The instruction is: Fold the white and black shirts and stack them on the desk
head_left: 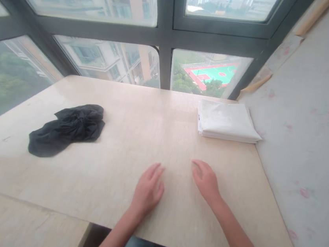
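A crumpled black cloth (pixel 71 128) lies on the left part of the pale tabletop (pixel 141 117). At the back right, beside the wall, rests a stack of folded white sheets or bags (pixel 227 120). My left hand (pixel 148 187) is over the middle of the tabletop, its fingers apart and holding nothing. To its right, my right hand (pixel 205 178) has its thumb and fingers apart with nothing between them; the white stack is the nearest item to it. Neither hand touches the cloth or the stack.
Dark-framed windows (pixel 166 38) border the back and left of the tabletop. A wall with flowered, peeling paper (pixel 309 128) runs along the right. A lower pale surface (pixel 22 222) adjoins at the front left, with a dark gap beside it.
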{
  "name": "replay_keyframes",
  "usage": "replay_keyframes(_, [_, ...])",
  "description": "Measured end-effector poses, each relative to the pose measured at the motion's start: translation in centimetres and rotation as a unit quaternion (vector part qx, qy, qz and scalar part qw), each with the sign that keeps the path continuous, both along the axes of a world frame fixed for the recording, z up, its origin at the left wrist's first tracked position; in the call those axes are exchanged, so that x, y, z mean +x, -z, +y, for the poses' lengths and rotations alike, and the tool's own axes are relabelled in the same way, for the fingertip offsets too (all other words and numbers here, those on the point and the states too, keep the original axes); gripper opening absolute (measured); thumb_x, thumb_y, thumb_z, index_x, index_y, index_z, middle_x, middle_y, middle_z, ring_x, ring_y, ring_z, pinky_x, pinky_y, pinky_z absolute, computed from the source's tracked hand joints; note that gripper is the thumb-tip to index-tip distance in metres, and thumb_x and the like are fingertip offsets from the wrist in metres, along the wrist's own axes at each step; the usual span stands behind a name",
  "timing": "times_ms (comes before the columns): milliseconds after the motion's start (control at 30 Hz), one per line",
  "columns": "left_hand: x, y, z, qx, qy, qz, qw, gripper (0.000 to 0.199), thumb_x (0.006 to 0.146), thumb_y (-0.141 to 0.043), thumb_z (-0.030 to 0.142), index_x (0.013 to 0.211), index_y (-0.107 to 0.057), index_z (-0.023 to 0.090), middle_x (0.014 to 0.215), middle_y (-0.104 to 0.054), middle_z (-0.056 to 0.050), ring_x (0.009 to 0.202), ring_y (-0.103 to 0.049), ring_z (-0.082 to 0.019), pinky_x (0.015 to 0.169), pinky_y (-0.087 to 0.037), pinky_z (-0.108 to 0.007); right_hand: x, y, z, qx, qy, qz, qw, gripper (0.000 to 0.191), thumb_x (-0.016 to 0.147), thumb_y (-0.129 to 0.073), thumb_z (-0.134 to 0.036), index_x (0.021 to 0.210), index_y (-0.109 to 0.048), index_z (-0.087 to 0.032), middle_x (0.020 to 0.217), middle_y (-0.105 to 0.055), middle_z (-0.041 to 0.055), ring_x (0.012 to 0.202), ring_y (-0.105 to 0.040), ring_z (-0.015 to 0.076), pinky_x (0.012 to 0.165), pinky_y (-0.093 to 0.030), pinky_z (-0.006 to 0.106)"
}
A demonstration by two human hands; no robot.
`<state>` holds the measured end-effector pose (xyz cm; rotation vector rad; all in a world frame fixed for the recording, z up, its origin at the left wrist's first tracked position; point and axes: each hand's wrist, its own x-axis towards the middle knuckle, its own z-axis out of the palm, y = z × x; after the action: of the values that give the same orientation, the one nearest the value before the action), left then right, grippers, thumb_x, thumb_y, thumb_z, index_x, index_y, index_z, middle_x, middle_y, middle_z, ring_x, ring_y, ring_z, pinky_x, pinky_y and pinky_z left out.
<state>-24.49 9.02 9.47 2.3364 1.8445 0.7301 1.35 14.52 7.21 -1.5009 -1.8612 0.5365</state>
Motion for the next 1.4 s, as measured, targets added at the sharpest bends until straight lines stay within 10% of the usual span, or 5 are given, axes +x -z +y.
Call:
replay_keyframes(267, [-21.3, -8.0, 9.7, -0.061, -0.352, 0.115, 0.927, 0.057, 0.101, -0.038, 0.043, 0.125, -0.050, -0.007, 0.129, -0.057, -0.025, 0.127, -0.050, -0.045, 0.098, -0.045, -0.059, -0.5, 1.3, -0.7, 0.058, -0.029, 0.003, 0.998, 0.031, 0.092, -0.045, -0.022, 0.110, -0.070, -0.020, 0.117, -0.071, 0.0097, 0.114, -0.063, 0.0241, 0.104, -0.049, 0.050])
replay_keyframes(600, [-2.9, -4.9, 0.6, -0.150, 0.032, -0.042, 0.987, 0.037, 0.095, -0.053, 0.045, 0.121, -0.065, 0.022, 0.112, -0.071, -0.008, 0.095, -0.066, -0.021, 0.085, -0.055, -0.035, -0.1, -1.7, 0.7, -0.069, 0.016, 0.120, 0.990, 0.044, 0.094, -0.050, -0.045, 0.126, -0.062, -0.017, 0.128, -0.065, 0.0153, 0.117, -0.064, 0.0262, 0.096, -0.055, 0.046])
replay_keyframes(967, [-6.0, -3.4, 1.1, -0.064, -0.085, 0.058, 0.993, 0.036, 0.091, -0.055, 0.036, 0.119, -0.065, 0.017, 0.131, -0.061, -0.018, 0.121, -0.058, -0.038, 0.097, -0.050, -0.055, -2.5, -5.9, 2.2, -0.045, -0.030, -0.093, 0.994, 0.028, 0.092, -0.055, -0.033, 0.110, -0.070, -0.018, 0.107, -0.073, 0.0116, 0.100, -0.067, 0.0279, 0.094, -0.051, 0.048])
replay_keyframes(1300, [5.2, -6.3, -4.6, -0.176, -0.044, -0.413, 0.892, 0.055, 0.088, -0.064, 0.041, 0.138, -0.050, 0.022, 0.125, -0.067, -0.013, 0.109, -0.068, -0.028, 0.092, -0.056, -0.043, -4.2, -12.8, -1.9, -0.322, -0.247, 0.297, 0.864, 0.050, 0.098, -0.046, -0.041, 0.144, -0.050, -0.023, 0.116, -0.070, 0.0087, 0.094, -0.071, 0.0172, 0.081, -0.059, 0.032])
replay_keyframes(1400, [4.9, -5.4, -4.3, -0.177, -0.101, -0.461, 0.864, 0.044, 0.090, -0.057, 0.037, 0.130, -0.057, 0.018, 0.123, -0.069, -0.012, 0.112, -0.066, -0.027, 0.096, -0.054, -0.041, -4.1, -11.2, -0.9, -0.194, -0.198, 0.222, 0.935, 0.049, 0.093, -0.052, -0.031, 0.141, -0.052, -0.022, 0.118, -0.070, 0.0085, 0.100, -0.069, 0.0187, 0.091, -0.057, 0.038])
